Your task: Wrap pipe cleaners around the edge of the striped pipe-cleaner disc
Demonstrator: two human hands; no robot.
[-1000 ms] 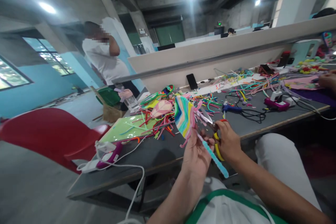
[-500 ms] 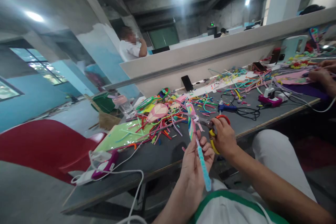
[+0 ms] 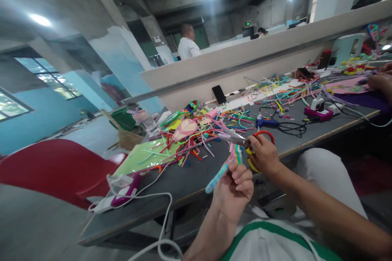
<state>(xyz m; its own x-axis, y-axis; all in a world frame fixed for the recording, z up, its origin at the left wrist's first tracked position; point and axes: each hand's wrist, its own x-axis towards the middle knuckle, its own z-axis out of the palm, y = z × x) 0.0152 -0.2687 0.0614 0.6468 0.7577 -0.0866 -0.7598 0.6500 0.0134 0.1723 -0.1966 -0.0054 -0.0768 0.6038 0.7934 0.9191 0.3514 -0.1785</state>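
Note:
My left hand is closed around a craft piece, a striped pink, yellow and green strip with a light-blue fuzzy stem. The stem sticks out to the left of the hand, and the striped part rises above the fingers. My right hand grips a pair of scissors with red and yellow handles. Their blades are parted and point left, just above the top of the striped piece. Whether the blades touch it I cannot tell. Behind them lies a heap of coloured pipe cleaners.
A green plastic sheet and power strips lie at the table's left. A phone leans by the low partition. A blue glue gun and its black cord lie to the right. Another person's hand works at far right.
My left hand has turned the piece, so its blue stem swung from pointing down to pointing left. The scissors' blades now show parted above it. The person behind the partition has moved right.

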